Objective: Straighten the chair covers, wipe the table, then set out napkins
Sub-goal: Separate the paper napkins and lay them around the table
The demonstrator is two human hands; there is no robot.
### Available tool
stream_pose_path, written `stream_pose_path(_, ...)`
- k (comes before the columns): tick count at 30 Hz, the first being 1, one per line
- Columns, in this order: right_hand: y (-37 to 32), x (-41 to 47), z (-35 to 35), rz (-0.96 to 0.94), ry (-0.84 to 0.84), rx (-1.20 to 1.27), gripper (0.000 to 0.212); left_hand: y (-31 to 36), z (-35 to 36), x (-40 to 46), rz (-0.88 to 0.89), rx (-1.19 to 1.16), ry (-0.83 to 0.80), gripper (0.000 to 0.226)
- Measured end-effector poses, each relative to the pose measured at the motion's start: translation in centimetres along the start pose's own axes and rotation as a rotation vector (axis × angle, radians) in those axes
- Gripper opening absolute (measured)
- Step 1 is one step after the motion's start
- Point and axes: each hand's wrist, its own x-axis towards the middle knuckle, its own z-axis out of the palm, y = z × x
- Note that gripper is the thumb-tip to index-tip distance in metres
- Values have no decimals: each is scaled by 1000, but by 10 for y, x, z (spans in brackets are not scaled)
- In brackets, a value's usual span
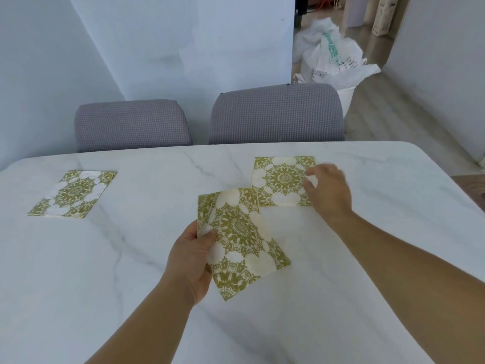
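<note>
Your left hand [190,261] pinches a napkin stack [240,240]; your right hand [328,189], fingers loose, rests on a napkin [282,179] on the worktop [131,258].

Looks like a home dining room: marble-look table [131,271], 2 fabric-covered chairs [277,115] against a plain wall, stuffed plastic bags [333,59] in the hallway.

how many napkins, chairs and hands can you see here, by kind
napkins: 3, one far left on the table, one under the right hand, one in the left hand
chairs: 2, left, right
hands: 2, left hand, right hand
total: 7
</note>
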Motion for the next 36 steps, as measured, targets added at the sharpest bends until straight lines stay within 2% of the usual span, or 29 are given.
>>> stream_pose_path(2,-7,-25,-6,96,-161,369,31,4,4,-7,1,-9,-28,27)
stream_pose_path(5,-19,-66,-20,347,-461,851,42,9,10,-23,-18,-2,-76,27)
stream_pose_path(8,-16,-99,-37,549,-749,1116,56,9,13,-47,-70,-8,-133,27)
stream_pose_path(9,-14,-109,-42,552,-804,1172,55,8,13,-54,-91,0,-145,28)
stream_pose_path(11,-12,-133,-56,551,-808,1231,52,4,11,-73,-139,25,-164,28)
stream_pose_path(15,-3,-172,-85,622,-714,1172,57,-12,-2,-98,-226,190,-117,26)
stream_pose_path(17,1,-195,-95,647,-662,1095,48,-23,-12,-111,-269,262,-70,27)
stream_pose_path(20,6,-232,-102,643,-613,932,30,-41,-25,-129,-311,348,-63,17)
stream_pose_path(25,0,-303,-104,652,-580,837,23,-68,-58,-163,-353,427,-59,18)
stream_pose_path(31,-13,-357,-94,569,-525,614,14,-92,-91,-186,-325,569,-16,23)
stream_pose_path(36,-15,-384,-91,436,-521,307,17,-105,-102,-197,-205,757,26,30)
